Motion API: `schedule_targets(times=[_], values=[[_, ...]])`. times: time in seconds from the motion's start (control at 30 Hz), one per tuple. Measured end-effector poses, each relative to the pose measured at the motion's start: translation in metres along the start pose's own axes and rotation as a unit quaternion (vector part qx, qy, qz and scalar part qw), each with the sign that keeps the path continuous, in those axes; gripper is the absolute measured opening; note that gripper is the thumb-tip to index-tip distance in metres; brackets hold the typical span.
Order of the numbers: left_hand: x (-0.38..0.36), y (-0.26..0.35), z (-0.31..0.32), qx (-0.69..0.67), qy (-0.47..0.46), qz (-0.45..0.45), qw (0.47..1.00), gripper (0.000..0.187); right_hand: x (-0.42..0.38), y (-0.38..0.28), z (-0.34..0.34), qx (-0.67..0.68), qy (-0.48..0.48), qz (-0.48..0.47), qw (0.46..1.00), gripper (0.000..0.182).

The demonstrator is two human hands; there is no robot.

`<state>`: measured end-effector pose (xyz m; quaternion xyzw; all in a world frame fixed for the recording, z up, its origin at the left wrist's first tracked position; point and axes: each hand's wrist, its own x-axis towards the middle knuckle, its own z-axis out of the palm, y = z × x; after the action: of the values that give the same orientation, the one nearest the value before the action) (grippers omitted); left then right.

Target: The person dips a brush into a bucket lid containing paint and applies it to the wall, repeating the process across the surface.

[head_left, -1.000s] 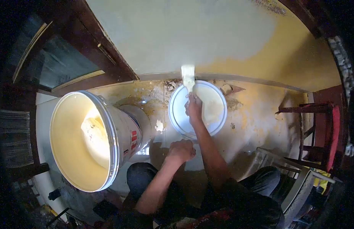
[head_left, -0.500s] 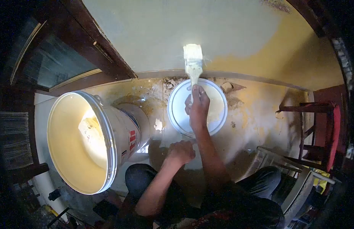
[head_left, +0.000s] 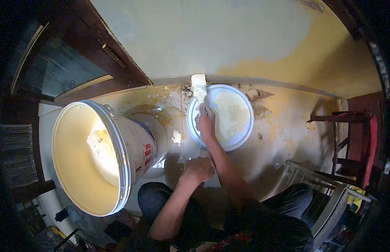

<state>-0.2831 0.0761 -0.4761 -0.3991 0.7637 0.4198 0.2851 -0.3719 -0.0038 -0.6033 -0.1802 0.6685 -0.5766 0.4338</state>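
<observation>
My right hand [head_left: 205,122] grips the handle of a flat paintbrush [head_left: 199,86], whose pale bristles sit at the foot of the wall, just left of the far rim of a small white pail [head_left: 245,131] holding cream paint. My left hand [head_left: 198,169] is closed in a fist with nothing in it, resting low near my knee on the floor. A big white bucket [head_left: 138,140], tilted toward me with cream paint inside, stands to the left.
The wall [head_left: 228,38] ahead is pale on the left and yellow on the right. A dark wooden door frame [head_left: 115,54] runs at the left. A red chair [head_left: 354,143] and a grey frame [head_left: 325,201] stand at the right. The floor is paint-spattered.
The brush was lifted up onto the wall half a second ago, then came back down and left to the wall's foot beside the small pail. My left hand stayed put.
</observation>
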Motion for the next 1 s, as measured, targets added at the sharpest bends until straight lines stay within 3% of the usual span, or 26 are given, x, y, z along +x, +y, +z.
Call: schedule_targets(times=[0.07,0.13,0.17,0.23,0.27,0.3,0.33,0.4,0.53,0.6,0.83,0.87,0.97,1.0], values=[[0.000,-0.004,0.005,0.010,0.049,0.022,0.999,0.033,-0.003,-0.033,0.012,0.009,0.012,-0.019,1.000,0.024],[0.001,-0.005,0.002,0.005,0.032,0.020,0.999,0.033,-0.008,-0.064,0.013,0.012,0.026,-0.032,0.999,0.023],[0.000,-0.003,0.004,-0.005,0.016,0.017,1.000,0.034,-0.009,-0.076,0.004,-0.078,0.006,-0.119,0.990,0.024],[-0.005,-0.003,0.008,-0.013,0.051,0.021,0.998,0.031,-0.028,-0.118,-0.002,-0.002,-0.021,-0.101,0.995,0.027],[-0.007,-0.004,0.010,-0.012,0.088,0.020,0.996,0.029,-0.047,-0.138,-0.004,0.161,-0.024,0.012,0.987,0.023],[-0.005,-0.006,0.010,-0.019,0.089,0.017,0.996,0.029,-0.055,-0.143,-0.011,0.173,-0.035,-0.007,0.984,0.017],[-0.003,-0.007,0.011,-0.027,0.071,0.009,0.997,0.028,-0.056,-0.139,-0.015,0.192,-0.074,-0.105,0.973,0.018],[-0.004,-0.007,0.009,-0.037,0.051,0.001,0.998,0.028,-0.054,-0.135,-0.013,0.196,-0.055,-0.084,0.975,0.018],[-0.006,-0.002,-0.001,-0.028,0.023,0.007,0.999,0.034,-0.004,-0.031,0.002,-0.025,-0.003,-0.065,0.998,0.021],[-0.003,-0.002,-0.001,-0.031,0.009,-0.005,0.999,0.034,-0.002,-0.006,0.001,-0.070,-0.012,-0.021,0.997,0.021],[-0.003,-0.001,-0.001,-0.071,0.009,-0.007,0.997,0.034,-0.006,-0.003,0.007,0.020,-0.018,0.048,0.998,0.022],[-0.002,-0.002,0.000,-0.071,0.025,-0.004,0.997,0.034,0.011,0.015,0.008,-0.064,-0.002,-0.086,0.994,0.024],[-0.005,-0.001,0.001,-0.031,0.025,-0.003,0.999,0.034,-0.020,-0.097,0.013,0.162,-0.046,0.060,0.984,0.027],[-0.003,-0.004,0.003,-0.034,0.023,-0.005,0.999,0.034,-0.037,-0.128,0.018,0.187,-0.020,0.028,0.982,0.017]])
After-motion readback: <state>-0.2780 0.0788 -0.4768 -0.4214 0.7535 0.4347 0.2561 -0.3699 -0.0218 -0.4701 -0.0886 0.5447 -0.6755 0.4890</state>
